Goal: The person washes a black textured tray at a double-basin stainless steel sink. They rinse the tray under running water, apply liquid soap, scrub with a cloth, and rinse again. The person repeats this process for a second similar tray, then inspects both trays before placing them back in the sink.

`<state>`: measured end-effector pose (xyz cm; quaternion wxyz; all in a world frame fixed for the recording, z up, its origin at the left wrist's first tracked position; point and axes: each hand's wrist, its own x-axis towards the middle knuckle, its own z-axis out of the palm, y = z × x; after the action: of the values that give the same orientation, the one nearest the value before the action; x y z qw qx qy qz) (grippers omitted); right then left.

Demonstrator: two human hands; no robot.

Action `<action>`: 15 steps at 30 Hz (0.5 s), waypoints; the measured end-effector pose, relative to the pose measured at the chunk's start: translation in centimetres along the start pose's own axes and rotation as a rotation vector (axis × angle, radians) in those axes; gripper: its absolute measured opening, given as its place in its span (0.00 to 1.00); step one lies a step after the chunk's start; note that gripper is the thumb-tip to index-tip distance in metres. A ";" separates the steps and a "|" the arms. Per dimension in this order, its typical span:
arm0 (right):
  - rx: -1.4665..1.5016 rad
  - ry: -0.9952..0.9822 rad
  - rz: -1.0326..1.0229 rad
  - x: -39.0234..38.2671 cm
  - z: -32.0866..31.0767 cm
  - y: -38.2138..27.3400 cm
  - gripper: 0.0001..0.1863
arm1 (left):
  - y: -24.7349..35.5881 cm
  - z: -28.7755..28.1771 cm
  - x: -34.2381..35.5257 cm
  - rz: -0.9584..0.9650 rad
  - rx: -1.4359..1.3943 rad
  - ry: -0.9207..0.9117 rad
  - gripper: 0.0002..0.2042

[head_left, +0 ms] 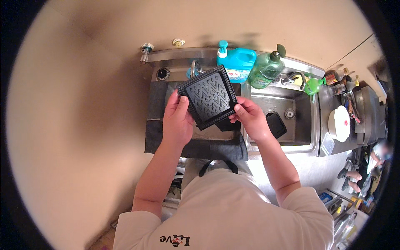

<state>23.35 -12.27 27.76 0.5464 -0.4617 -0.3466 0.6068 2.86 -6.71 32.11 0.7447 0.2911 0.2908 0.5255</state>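
Between both hands I hold up a black square tray (208, 98), tilted, with a ribbed rim and a raised pattern of arrow-like marks on its face. My left hand (178, 118) grips its left edge, thumb on the rim. At its lower right corner, my right hand (252, 118) pinches the rim between thumb and fingers. Below the tray, a dark cloth (196, 146) lies along the front of the left side of the sink unit. Another black piece (276, 125) rests in the right sink basin (302, 129), partly hidden by my right wrist.
Behind the basins stand a blue jug (239, 62), a green pump bottle (264, 68) and a curved tap (296, 77). A small green spray bottle (313, 86) is beside the tap. Farther right are a white round lidded container (341, 123) and several jars. A person (375, 160) sits at far right.
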 end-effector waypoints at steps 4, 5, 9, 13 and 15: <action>0.036 -0.010 -0.001 -0.4 -0.6 -0.3 0.12 | 0.3 1.2 0.0 -0.010 -0.002 -0.017 0.16; 0.043 -0.003 0.003 -0.6 -0.5 -0.5 0.12 | 0.4 1.3 0.0 -0.011 -0.005 -0.031 0.16; 0.069 0.008 0.008 -1.2 -0.5 -1.3 0.12 | 0.6 1.6 -0.2 -0.002 -0.017 -0.097 0.16; 0.044 0.015 0.014 -1.1 -0.5 -1.7 0.12 | 0.6 1.8 -0.1 0.006 -0.003 -0.070 0.16; 0.034 0.012 0.024 -1.2 -0.6 -2.0 0.13 | 0.6 2.3 -0.2 0.014 -0.002 -0.029 0.17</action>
<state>24.53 -13.13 29.60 0.5490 -0.4601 -0.3274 0.6162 4.17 -6.99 34.10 0.7454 0.3000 0.2771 0.5269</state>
